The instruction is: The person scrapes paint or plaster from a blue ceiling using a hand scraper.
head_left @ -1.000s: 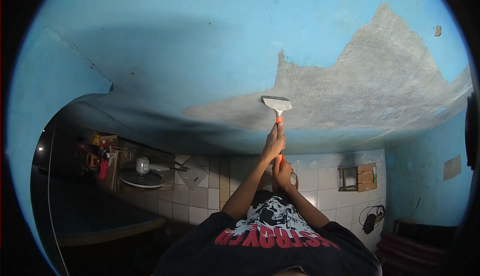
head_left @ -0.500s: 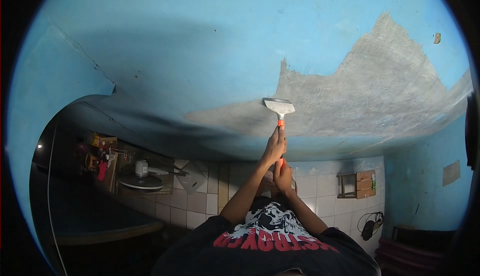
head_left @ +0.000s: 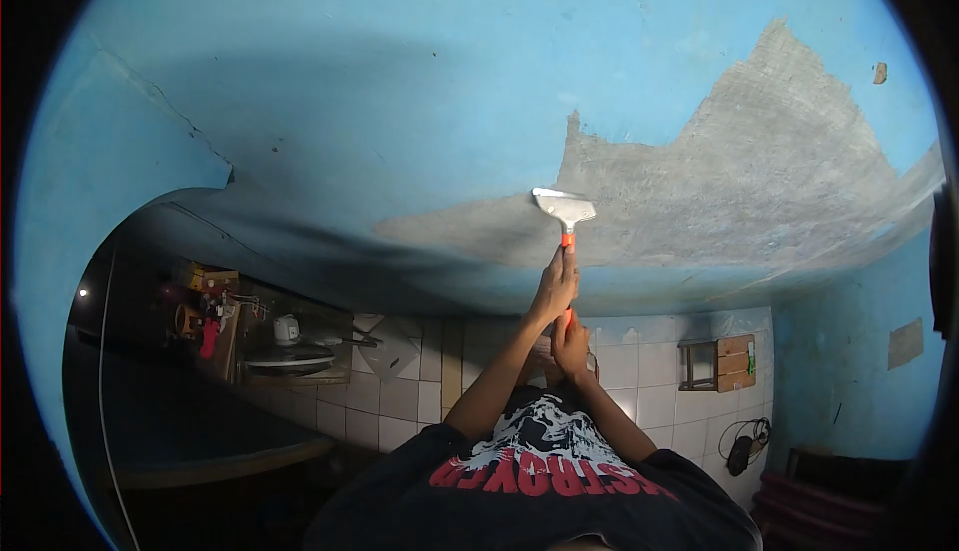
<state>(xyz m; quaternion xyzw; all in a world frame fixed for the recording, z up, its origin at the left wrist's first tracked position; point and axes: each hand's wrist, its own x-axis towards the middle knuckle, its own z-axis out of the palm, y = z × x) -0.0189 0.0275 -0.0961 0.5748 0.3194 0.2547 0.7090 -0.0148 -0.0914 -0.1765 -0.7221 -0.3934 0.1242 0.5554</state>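
A paint scraper (head_left: 569, 213) with a wide metal blade and an orange-and-black handle is held up against the wall. Its blade lies at the border where blue paint (head_left: 440, 121) meets a bare grey patch (head_left: 689, 196). My left hand (head_left: 555, 286) is wrapped round the upper handle, with a finger stretched along it towards the blade. Lower down, my right hand (head_left: 571, 343) grips the handle's end. Most of the handle is hidden by my fingers.
Below left, a low surface carries a pan with a lid (head_left: 290, 356) and a white cup (head_left: 287, 328). A small wooden stool (head_left: 734, 363) stands on the tiled floor (head_left: 654, 376) at right, near a coiled black cable (head_left: 741, 451). A crack (head_left: 175, 103) runs down the wall at left.
The blade's tilt has changed slightly, and its edge now catches the light. The view has shifted a little. Both hands keep their hold on the scraper.
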